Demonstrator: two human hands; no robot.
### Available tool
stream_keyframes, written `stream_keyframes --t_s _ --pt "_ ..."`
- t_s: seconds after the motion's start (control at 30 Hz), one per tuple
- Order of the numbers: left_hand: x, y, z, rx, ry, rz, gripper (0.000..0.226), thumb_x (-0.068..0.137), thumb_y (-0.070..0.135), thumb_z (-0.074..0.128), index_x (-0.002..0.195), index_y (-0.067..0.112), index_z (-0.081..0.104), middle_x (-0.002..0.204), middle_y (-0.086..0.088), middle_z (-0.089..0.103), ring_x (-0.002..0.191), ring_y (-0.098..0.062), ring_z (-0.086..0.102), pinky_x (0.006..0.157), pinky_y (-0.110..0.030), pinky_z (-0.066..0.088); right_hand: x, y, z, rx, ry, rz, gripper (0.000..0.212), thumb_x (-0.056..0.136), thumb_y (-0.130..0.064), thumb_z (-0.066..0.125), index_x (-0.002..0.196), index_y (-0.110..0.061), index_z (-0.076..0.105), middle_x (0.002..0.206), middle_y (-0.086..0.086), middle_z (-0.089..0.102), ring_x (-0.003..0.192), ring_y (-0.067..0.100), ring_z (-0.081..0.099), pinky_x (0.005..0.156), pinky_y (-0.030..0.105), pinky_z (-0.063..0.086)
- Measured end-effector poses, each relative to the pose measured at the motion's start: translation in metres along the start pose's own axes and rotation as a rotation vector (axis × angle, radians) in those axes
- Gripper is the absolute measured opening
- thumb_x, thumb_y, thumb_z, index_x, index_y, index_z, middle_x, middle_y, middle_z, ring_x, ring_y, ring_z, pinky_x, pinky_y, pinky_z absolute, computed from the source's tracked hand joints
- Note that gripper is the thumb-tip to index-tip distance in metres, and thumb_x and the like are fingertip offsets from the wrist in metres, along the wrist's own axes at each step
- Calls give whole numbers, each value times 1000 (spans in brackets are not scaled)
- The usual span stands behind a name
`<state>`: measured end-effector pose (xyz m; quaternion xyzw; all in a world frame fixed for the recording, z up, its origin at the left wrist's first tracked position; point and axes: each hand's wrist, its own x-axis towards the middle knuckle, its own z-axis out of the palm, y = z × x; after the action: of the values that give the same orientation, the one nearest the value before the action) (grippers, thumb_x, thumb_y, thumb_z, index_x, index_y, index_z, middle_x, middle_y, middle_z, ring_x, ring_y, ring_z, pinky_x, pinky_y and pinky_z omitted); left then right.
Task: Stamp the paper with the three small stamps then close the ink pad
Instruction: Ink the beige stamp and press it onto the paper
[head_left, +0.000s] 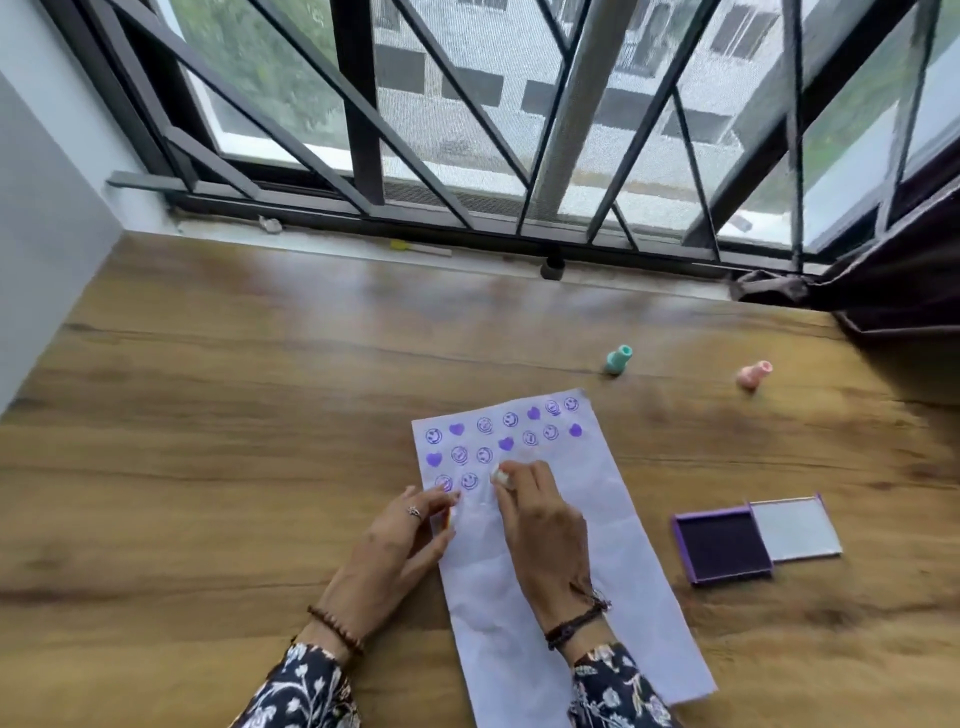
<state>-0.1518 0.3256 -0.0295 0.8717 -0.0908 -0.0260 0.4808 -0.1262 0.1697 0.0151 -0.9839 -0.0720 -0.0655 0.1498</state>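
One small, blurred stamp (500, 475), seemingly white, in right hand (540, 512) on paper (582, 566).

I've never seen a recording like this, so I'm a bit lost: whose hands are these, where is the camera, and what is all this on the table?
No machine here: a person wears a camera on the head, looking down at their own hands. On the wooden table lies a paper already covered in purple smileys and hearts. The right hand pinches a small white stamp against the paper; the left hand rests on its edge, steadying it. A teal stamp and a pink stamp lie farther back. The purple ink pad lies open on the right.
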Motion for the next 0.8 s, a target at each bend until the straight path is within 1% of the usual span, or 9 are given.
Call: stream_keyframes --t_s 0.1,0.13,0.2,0.27,0.43,0.53,0.67,0.73,0.8 --pt "1 1 0 -29 13 34 28 83 10 62 110 15 56 117 6 61 116 -3 51 112 -15 20 8 -4 -2 -109 -24 20 12 73 -17 77 80 -20 67 73 -2 67 43 15 60 34 17 41" --pt "1 1 0 -36 22 40 28 83 10 62 110 15 57 116 7 60 116 -2 50 112 -17 21 11 -3 -2 -142 -48 20 11 75 -17 75 80 -20 66 74 -3 67 46 15 62 36 17 40" --pt "1 1 -1 -36 29 31 28 83 11 62 111 16 57 118 6 60 119 -4 50 113 -21 23 21 -1 -1 -198 -161 -3 4 86 -17 60 90 -19 62 89 -2 65 67 19 66 47 22 39" --pt "1 -1 -1 -33 28 21 28 84 13 62 111 17 57 119 3 61 120 -7 50 112 -25 24 32 1 1 -212 -267 -52 12 91 -14 47 96 -16 58 101 2 62 84 26 66 57 27 38" --pt "1 3 -5 -64 3 13 26 85 14 61 109 18 56 115 8 60 115 -6 52 111 -22 24 52 1 -2 -217 -376 -86 16 86 -11 46 91 -11 61 100 7 64 92 31 63 64 31 40" --pt "1 7 -10 -130 -26 -39 25 85 14 60 105 28 53 109 6 61 104 1 54 98 -17 38 56 15 -9 58 -435 95 16 80 -23 58 91 -20 69 100 0 70 95 22 62 76 33 48" --pt "-2 13 -18 -217 97 -136 31 83 16 63 98 40 50 98 13 66 92 10 59 79 -4 43 35 26 -28 919 -284 604 10 75 -20 72 83 -15 72 83 4 72 69 15 64 58 22 53" --pt "-5 17 -20 -309 172 -182 26 81 18 66 95 37 56 100 15 67 94 9 60 78 -2 43 17 30 -33 1184 -276 736 11 79 -15 69 89 -11 72 84 6 73 66 11 65 57 17 54" --pt "-5 23 -17 -455 208 -240 22 77 17 68 92 33 63 98 10 69 93 4 63 79 -5 46 -1 30 -40 1341 -307 758 15 79 -11 68 93 -6 72 85 7 75 70 12 68 61 17 56"
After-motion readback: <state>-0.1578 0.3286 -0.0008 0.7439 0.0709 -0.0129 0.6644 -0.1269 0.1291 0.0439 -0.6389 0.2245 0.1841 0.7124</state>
